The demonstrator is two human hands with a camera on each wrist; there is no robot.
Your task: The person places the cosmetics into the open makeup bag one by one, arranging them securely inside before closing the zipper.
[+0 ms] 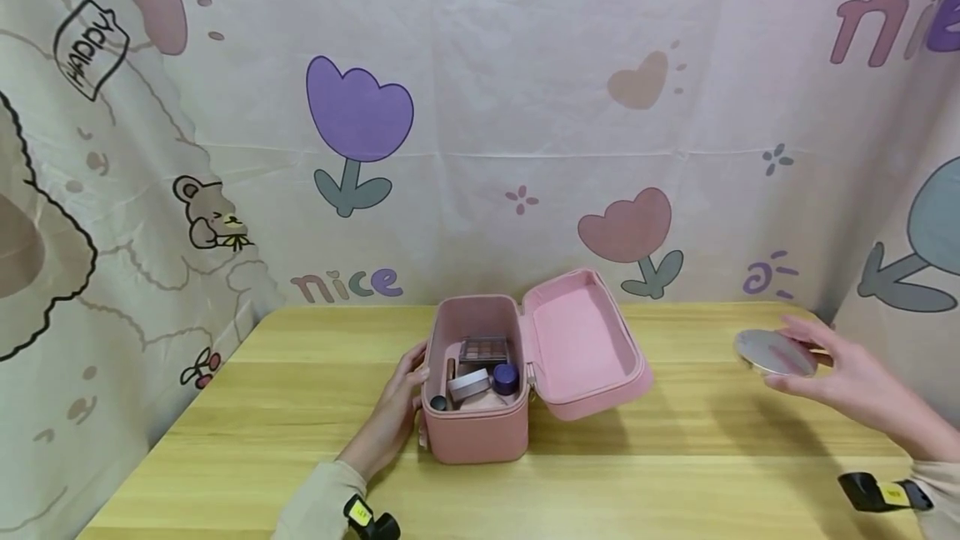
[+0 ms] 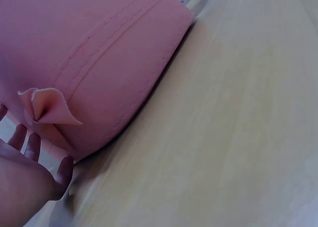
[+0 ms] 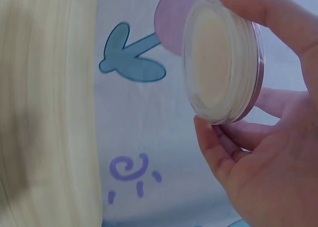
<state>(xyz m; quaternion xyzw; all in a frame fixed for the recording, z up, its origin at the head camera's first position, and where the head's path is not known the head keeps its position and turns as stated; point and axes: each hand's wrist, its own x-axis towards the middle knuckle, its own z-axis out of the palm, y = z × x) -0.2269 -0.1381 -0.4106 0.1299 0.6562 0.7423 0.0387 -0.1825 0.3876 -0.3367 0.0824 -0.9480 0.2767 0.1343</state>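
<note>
A pink makeup case [image 1: 477, 438] stands on the table with its lid [image 1: 581, 340] swung out to the right. My left hand [image 1: 393, 407] rests along the case's left side, its fingers loosely bent beside a small pink bow [image 2: 49, 108] in the left wrist view. Off to the right, above the table, my right hand [image 1: 843, 369] pinches a round powder compact [image 1: 772, 352] by its edge between thumb and fingers. Its top looks silvery from the head; the right wrist view shows a clear, cream-coloured underside. Inside the case lie an eyeshadow palette [image 1: 483, 351], a round white container [image 1: 468, 384] and a dark blue jar [image 1: 506, 378].
A slim brown tube [image 1: 451, 369] and a small dark round piece [image 1: 438, 402] are also in the case, by its left wall. The wooden table [image 1: 300, 407] ends at a printed cloth [image 1: 480, 107] behind, which also hangs at both sides.
</note>
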